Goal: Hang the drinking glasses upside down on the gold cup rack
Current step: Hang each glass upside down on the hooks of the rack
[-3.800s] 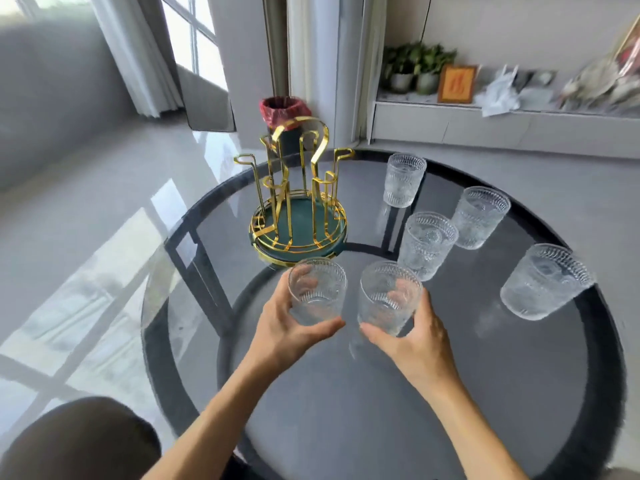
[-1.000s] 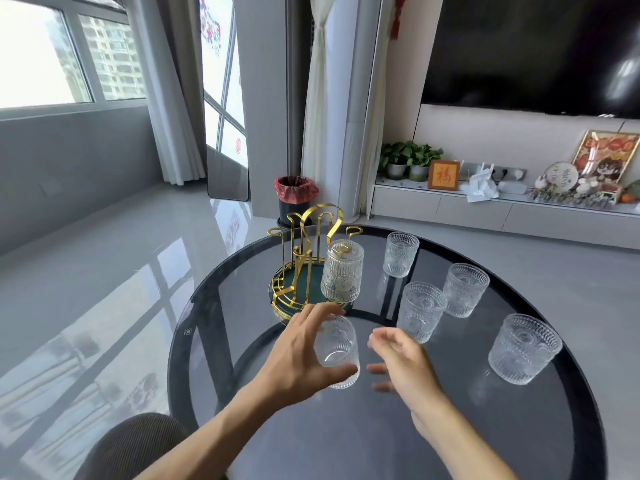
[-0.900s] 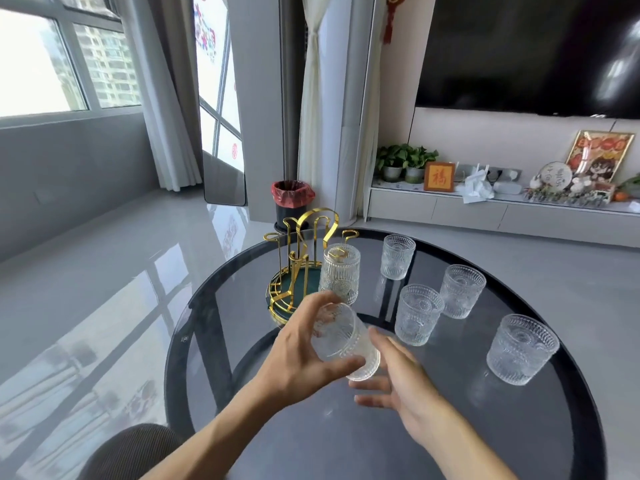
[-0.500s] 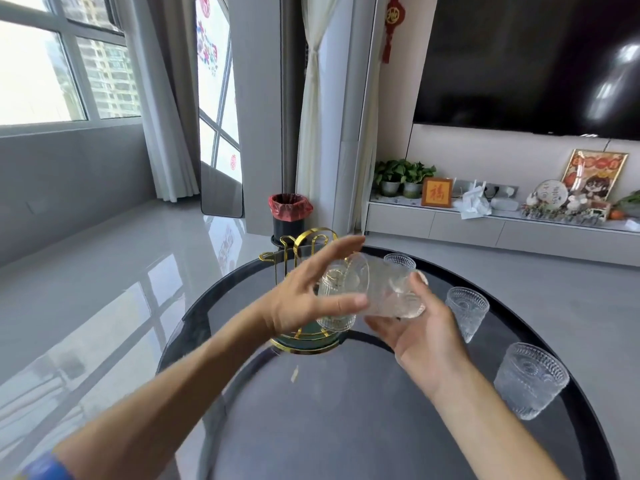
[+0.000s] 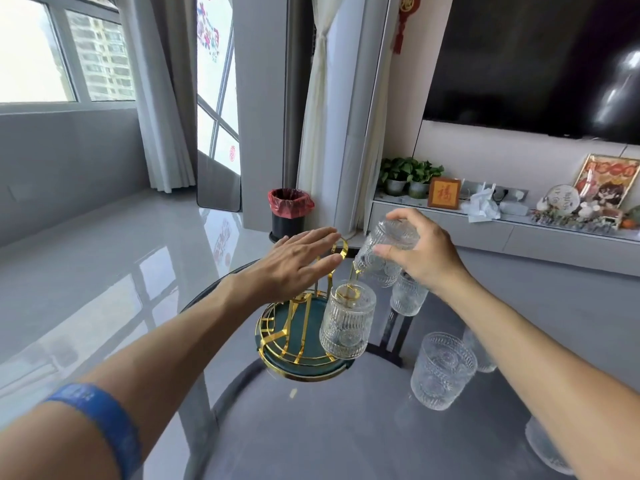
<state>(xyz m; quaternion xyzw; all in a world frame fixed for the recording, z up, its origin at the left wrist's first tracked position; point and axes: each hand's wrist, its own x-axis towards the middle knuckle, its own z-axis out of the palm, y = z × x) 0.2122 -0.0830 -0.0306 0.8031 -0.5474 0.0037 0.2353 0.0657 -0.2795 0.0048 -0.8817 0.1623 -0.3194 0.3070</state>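
The right hand [image 5: 420,252] is gripping an inverted glass [image 5: 382,252], needing its mouth centred over the gold prong [image 5: 354,271], while the left hand [image 5: 294,263] is hovering flat and empty.

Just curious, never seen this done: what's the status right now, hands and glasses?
Right hand gripping inverted glass, lowering it onto a gold rack prong. Left hand open, empty, beside the rack. One hung glass close below. Path clear.

Gold cup rack [image 5: 294,327] on green base, 1 ribbed glass [image 5: 347,323] hung inverted, another glass [image 5: 384,258] tilted above
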